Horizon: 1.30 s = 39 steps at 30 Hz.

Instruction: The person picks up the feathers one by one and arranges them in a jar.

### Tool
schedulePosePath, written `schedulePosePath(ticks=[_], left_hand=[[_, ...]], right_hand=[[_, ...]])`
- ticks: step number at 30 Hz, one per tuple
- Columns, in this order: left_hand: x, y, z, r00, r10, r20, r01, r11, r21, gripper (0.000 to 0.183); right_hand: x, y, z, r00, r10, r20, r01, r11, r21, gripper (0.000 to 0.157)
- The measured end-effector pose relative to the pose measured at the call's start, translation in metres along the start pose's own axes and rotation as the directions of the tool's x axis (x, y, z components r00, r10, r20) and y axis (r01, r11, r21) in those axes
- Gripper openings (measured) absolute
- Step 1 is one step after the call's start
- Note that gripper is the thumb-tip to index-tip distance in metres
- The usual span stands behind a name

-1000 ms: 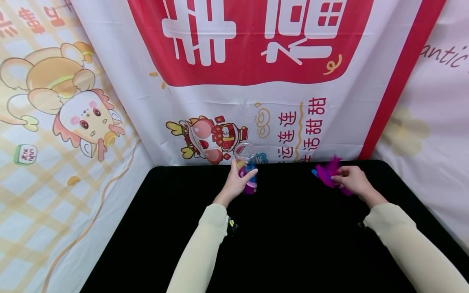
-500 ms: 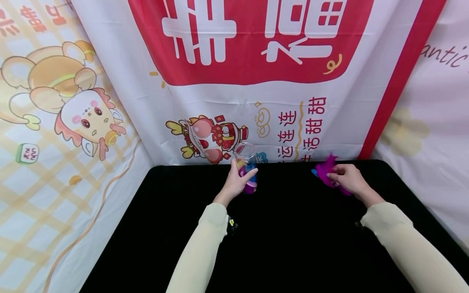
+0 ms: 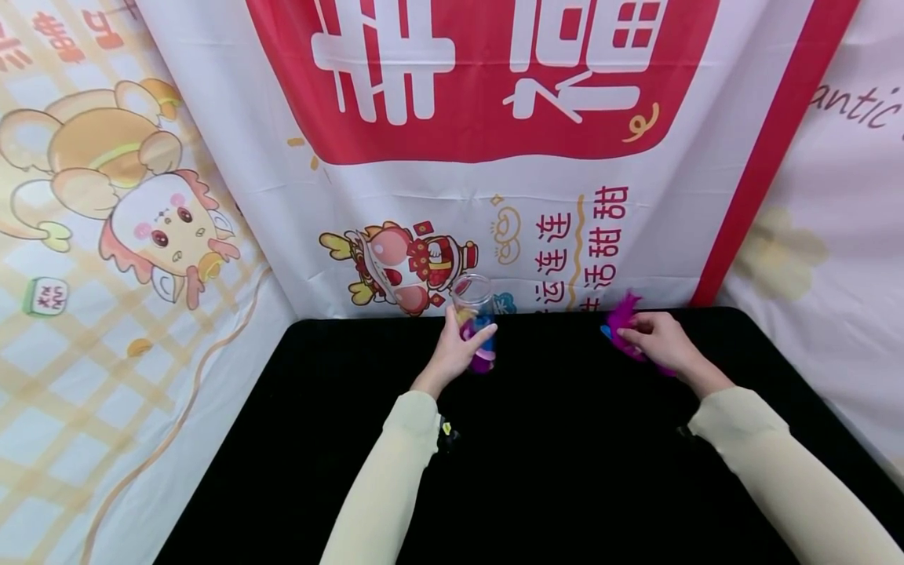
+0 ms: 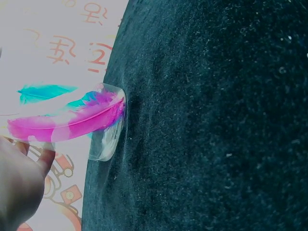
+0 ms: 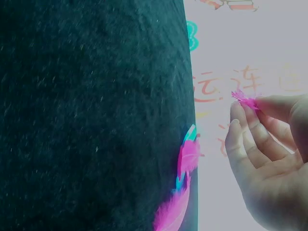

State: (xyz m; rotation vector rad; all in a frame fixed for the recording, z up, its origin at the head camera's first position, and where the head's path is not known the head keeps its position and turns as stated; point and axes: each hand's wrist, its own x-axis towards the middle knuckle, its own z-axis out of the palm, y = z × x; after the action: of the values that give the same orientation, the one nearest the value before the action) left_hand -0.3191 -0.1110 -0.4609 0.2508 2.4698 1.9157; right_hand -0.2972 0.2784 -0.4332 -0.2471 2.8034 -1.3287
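Note:
My left hand (image 3: 450, 357) grips a clear cylindrical jar (image 3: 475, 292) near the back edge of the table. Inside it are feathers, a magenta one (image 4: 62, 127) and a turquoise one (image 4: 45, 93) among them, seen in the left wrist view. Further right, my right hand (image 3: 665, 343) pinches a magenta feather (image 5: 248, 100) between thumb and fingertips, raised off the table. Below that hand lie more feathers, magenta (image 5: 188, 156) and blue (image 5: 191, 132), partly hidden by the hand in the head view.
A black cloth-covered table (image 3: 551, 455) stretches beneath both arms. Directly behind it hangs a white and red printed cloth (image 3: 417, 188). Other printed cloths close off the left side (image 3: 162, 329) and the right side (image 3: 833, 314).
My right hand has shifted a little left and slightly away from me, with the magenta feather in its pinch. The left hand and jar have stayed in place.

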Motion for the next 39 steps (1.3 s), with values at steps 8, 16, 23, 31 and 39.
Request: schedulePosePath(ticks=[8,16,23,31,39], left_hand=[[0.001,0.0,0.0,1.0,0.006,0.017,-0.005,0.999,-0.048,0.074],[0.0,0.0,0.0,1.0,-0.003,0.028,0.005,0.998,-0.063,0.074],[0.0,-0.001,0.0,1.0,0.007,0.022,-0.006,0.998,-0.055,0.069],[-0.001,-0.001,0.0,0.999,-0.003,0.034,0.006,0.998,-0.068,0.072],[-0.003,0.007,-0.002,0.998,-0.03,0.054,0.033,0.997,-0.069,0.074]], right_hand=[[0.0,-0.011,0.004,1.0,0.004,0.011,-0.004,0.999,0.054,0.033],[0.0,-0.016,0.007,1.0,0.016,0.015,-0.017,0.997,0.075,0.032],[-0.001,-0.019,0.007,0.999,0.032,0.038,-0.035,0.996,0.086,0.035],[-0.001,-0.02,0.008,0.999,0.009,0.049,-0.014,0.994,0.11,0.034],[0.0,-0.026,0.011,0.999,-0.03,0.026,0.027,0.995,0.097,0.031]])
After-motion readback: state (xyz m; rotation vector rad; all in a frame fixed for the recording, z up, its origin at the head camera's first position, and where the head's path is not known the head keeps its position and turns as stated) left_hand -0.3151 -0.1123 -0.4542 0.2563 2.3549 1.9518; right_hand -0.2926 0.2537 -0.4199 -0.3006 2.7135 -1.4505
